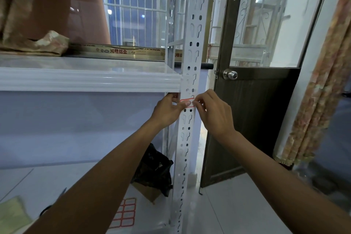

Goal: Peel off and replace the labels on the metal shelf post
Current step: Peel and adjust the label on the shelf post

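1. At far left, well below my fingers, I saw one sheet of red-bordered white blank labels (124,213) lying on the lower white shelf board (57,180). I counted about ten labels on the part that showed; my forearm hid the rest.

2. My left hand (168,111) was up against the white perforated metal shelf post (190,74), just under the upper white shelf edge (89,80). Its thumb (185,103) lay flat across the single red-bordered white label (187,103) on the post, pressing it, while the other fingers curled around the post's left side.

3. That one label sat directly beneath my left thumb and between the two hands, stuck across the post's face. I saw no other label on the post.

4. My right hand (212,114) met the label's right end. Its thumb and forefinger were pinched together there, but I could not tell whether they gripped a lifted corner or only pushed it flat.

5. I judged the step to be work on this label's right edge, either starting the peel or smoothing a fresh one. If peeling, the next move called for a firm nail hold on that corner and a slow pull leftward while the left thumb gave way.

6. Right of both hands stood one dark wooden door (247,119) with one round metal knob (230,74).
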